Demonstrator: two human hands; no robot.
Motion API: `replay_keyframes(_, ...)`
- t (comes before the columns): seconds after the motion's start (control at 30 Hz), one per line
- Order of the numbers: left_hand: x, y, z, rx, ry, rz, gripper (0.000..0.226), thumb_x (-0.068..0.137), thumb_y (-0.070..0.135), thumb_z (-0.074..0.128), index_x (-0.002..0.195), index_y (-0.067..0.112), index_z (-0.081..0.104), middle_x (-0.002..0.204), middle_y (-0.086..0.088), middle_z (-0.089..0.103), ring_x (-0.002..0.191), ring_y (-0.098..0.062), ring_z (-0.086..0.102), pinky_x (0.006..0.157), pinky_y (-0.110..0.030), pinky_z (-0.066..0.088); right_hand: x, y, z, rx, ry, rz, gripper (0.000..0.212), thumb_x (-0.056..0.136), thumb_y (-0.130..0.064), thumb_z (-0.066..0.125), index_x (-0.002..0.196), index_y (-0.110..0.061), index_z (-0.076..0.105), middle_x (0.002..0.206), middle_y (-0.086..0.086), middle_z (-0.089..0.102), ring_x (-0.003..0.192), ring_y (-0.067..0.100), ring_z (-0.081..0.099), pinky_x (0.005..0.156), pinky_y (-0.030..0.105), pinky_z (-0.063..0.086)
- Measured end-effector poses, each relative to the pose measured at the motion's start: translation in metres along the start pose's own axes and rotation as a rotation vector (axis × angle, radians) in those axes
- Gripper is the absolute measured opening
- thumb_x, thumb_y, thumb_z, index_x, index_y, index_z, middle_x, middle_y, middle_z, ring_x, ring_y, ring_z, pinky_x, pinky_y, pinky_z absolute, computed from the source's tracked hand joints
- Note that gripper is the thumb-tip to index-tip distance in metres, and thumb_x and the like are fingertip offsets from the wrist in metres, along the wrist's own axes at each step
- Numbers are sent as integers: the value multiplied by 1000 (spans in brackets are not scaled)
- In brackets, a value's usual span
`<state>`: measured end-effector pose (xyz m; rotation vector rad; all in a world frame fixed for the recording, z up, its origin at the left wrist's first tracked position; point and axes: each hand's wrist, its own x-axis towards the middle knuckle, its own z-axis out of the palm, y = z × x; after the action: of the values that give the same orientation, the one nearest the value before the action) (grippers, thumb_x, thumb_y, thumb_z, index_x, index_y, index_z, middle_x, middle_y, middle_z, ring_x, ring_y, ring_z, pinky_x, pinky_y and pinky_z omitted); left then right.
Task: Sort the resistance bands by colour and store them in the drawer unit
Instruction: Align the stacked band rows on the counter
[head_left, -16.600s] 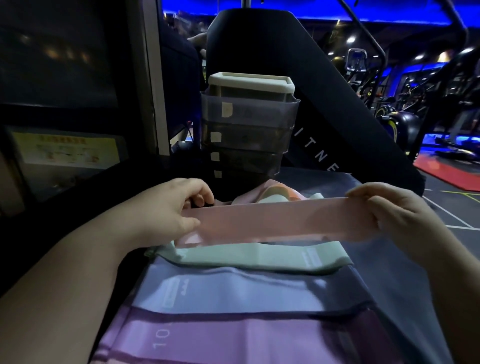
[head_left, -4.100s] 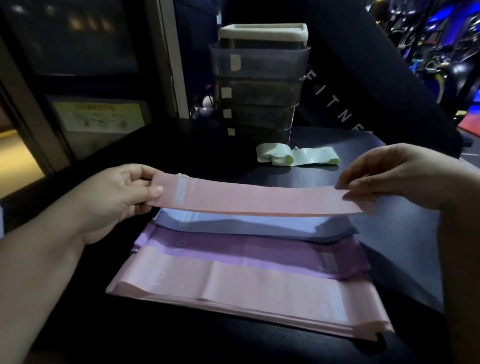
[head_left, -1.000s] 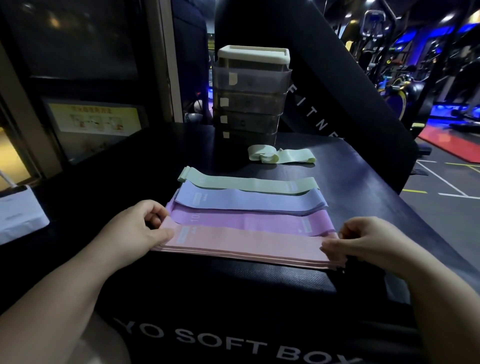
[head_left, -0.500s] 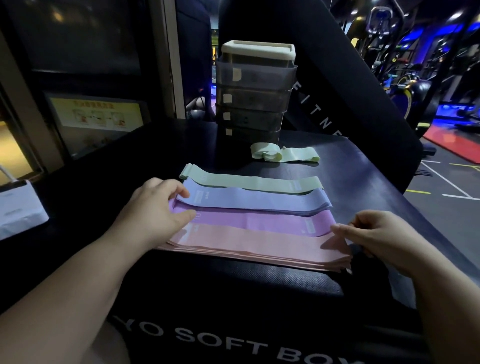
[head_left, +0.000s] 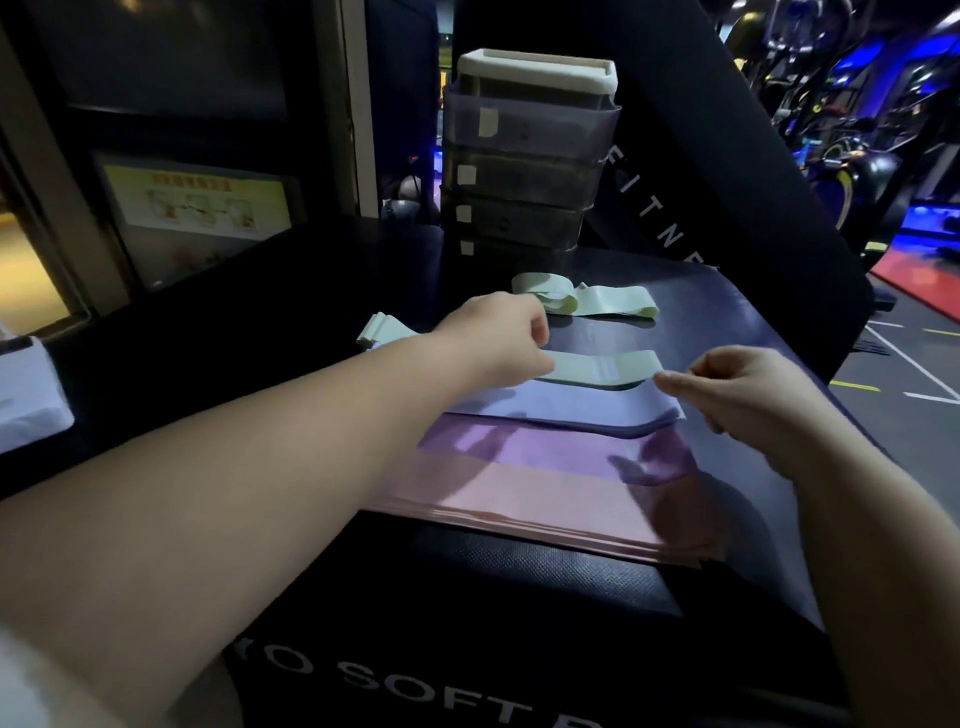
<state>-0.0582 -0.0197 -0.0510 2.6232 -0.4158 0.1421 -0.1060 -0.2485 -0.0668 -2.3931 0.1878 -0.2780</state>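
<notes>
Four flat stacks of resistance bands lie in rows on a black padded box (head_left: 519, 597): pink (head_left: 545, 504) nearest, then purple (head_left: 545, 452), blue (head_left: 571, 408) and green (head_left: 605, 366) farthest. My left hand (head_left: 498, 338) reaches across and closes on the middle of the green stack, hiding part of it; the stack's left end (head_left: 376, 330) shows past my wrist. My right hand (head_left: 737, 389) hovers at the green stack's right end, fingertips just touching it. A loose, crumpled green band (head_left: 613, 301) lies in front of the grey drawer unit (head_left: 530, 135), whose drawers are shut.
A slanted black padded panel (head_left: 727, 182) rises behind and to the right of the drawer unit. A white object (head_left: 26, 395) sits at the far left. Gym machines (head_left: 857, 171) and floor lie beyond the box's right edge.
My left hand has moved from the pink stack's left end forward onto the green stack. My right hand has risen from the pink stack's right end to the green stack's right end.
</notes>
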Motion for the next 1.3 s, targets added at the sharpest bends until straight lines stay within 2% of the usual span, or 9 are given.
replay_keyframes(0.23, 39, 8, 6, 61, -67, -47, 14, 84, 24, 60, 97, 20, 64, 105, 0, 65, 97, -22, 62, 83, -34, 55, 55, -17, 10, -41, -30, -2, 36, 81, -37, 72, 61, -13, 55, 50, 4, 52, 45, 17, 42, 45, 23, 30)
replay_keyframes(0.4, 74, 4, 7, 154, -77, -92, 29, 86, 28, 59, 113, 15, 60, 110, -3, 62, 98, -24, 61, 84, -34, 54, 87, -15, 27, -85, -29, 34, 35, 80, -36, 71, 77, -1, 66, 56, 5, 56, 48, 18, 46, 49, 25, 34)
replay_keyframes(0.6, 128, -7, 23, 217, -80, -172, 40, 86, 35, 60, 120, 15, 55, 117, -7, 60, 102, -27, 59, 84, -34, 50, 108, 13, 44, -11, 61, 53, 30, 79, -38, 73, 66, -14, 60, 57, -2, 58, 56, 15, 52, 56, 29, 38)
replay_keyframes(0.8, 176, -13, 42, 270, -6, -166, 63, 84, 44, 62, 138, 20, 38, 139, -8, 42, 128, -33, 37, 100, -43, 39, 113, 27, 40, 28, 80, 31, 37, 80, -42, 72, 61, -18, 53, 57, -3, 55, 57, 14, 51, 53, 29, 37)
replay_keyframes(0.93, 198, -18, 49, 261, -114, -165, 69, 87, 45, 58, 147, 33, 25, 147, -6, 37, 134, -33, 31, 106, -44, 33, 119, 30, 42, 83, 38, 14, 30, 80, -44, 72, 71, -16, 63, 64, -2, 62, 65, 15, 58, 62, 29, 44)
replay_keyframes(1.0, 203, -21, 54, 258, -166, -177, 63, 87, 51, 57, 143, 39, 30, 142, -9, 41, 129, -34, 38, 107, -44, 34, 120, 29, 43, 92, 23, -5, 29, 81, -43, 72, 75, -15, 65, 68, -2, 64, 68, 14, 57, 64, 29, 43)
replay_keyframes(1.13, 205, -20, 57, 205, -148, -95, 29, 92, 37, 51, 121, 39, 55, 125, 2, 58, 117, -23, 50, 103, -39, 38, 120, 30, 42, 96, 17, -12, 27, 81, -45, 71, 73, -20, 64, 68, -7, 63, 67, 10, 55, 62, 28, 42)
replay_keyframes(1.23, 199, -5, 46, 97, -235, -18, 19, 94, 35, 51, 112, 34, 60, 105, 2, 63, 98, -20, 60, 79, -28, 48, 119, 28, 39, 96, 25, -12, 26, 81, -45, 70, 74, -21, 64, 69, -7, 64, 68, 10, 57, 62, 28, 43)
replay_keyframes(1.3, 193, 8, 38, 32, -302, 6, 15, 96, 35, 50, 102, 29, 62, 85, 3, 63, 81, -18, 60, 65, -24, 46, 117, 27, 38, 105, 18, -18, 25, 80, -46, 71, 75, -23, 65, 71, -8, 65, 69, 10, 59, 64, 29, 46)
